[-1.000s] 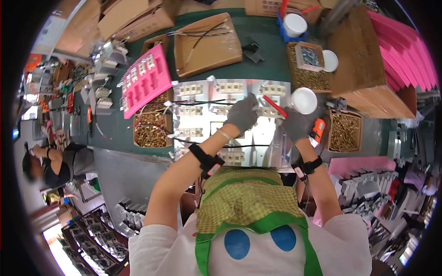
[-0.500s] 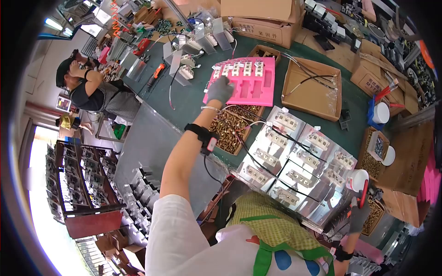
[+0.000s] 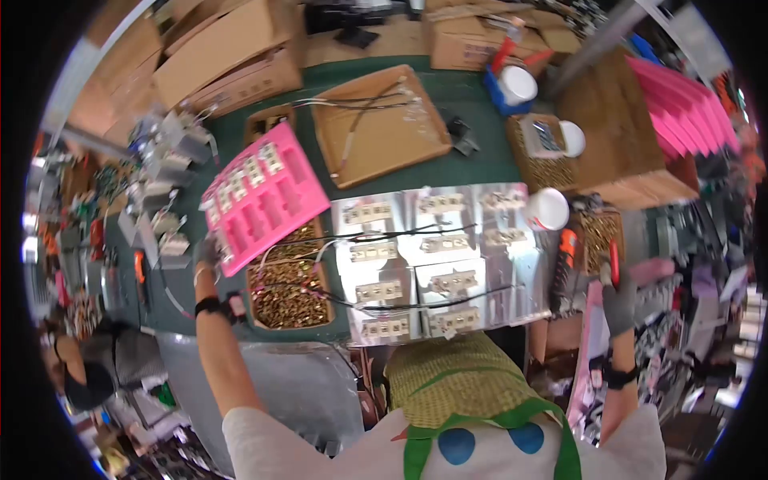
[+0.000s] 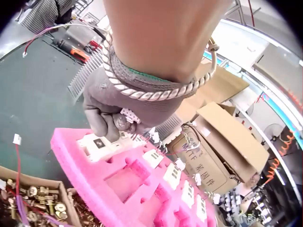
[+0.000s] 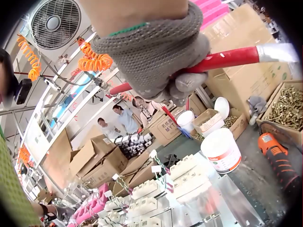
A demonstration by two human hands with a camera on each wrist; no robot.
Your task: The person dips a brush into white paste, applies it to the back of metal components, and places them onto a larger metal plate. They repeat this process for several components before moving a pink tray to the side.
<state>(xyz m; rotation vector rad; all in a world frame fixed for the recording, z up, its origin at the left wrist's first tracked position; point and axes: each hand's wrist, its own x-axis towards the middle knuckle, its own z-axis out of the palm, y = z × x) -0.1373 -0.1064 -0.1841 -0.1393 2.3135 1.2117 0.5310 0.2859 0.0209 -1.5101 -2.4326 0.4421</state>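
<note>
My gloved left hand is at the near-left corner of a pink foam tray. In the left wrist view its curled fingers pinch a white terminal module seated at the tray's end; a small white connector shows by the fingertips. More white modules sit in the far row of cutouts. Off to the right, my gloved right hand grips a red-handled tool with a pale, flat end. Between the hands lie shiny metal plates carrying rows of white modules, with black cables across them.
A white tub stands at the plates' far-right corner, beside an orange-and-black power tool. Boxes of brass screws flank the plates. Behind is a shallow cardboard tray with cables. Another person is at far left.
My left hand has gone from the modules on the plates to the tray, then to its near-left corner. My right hand has moved right, off the plates, still holding the red-handled tool.
</note>
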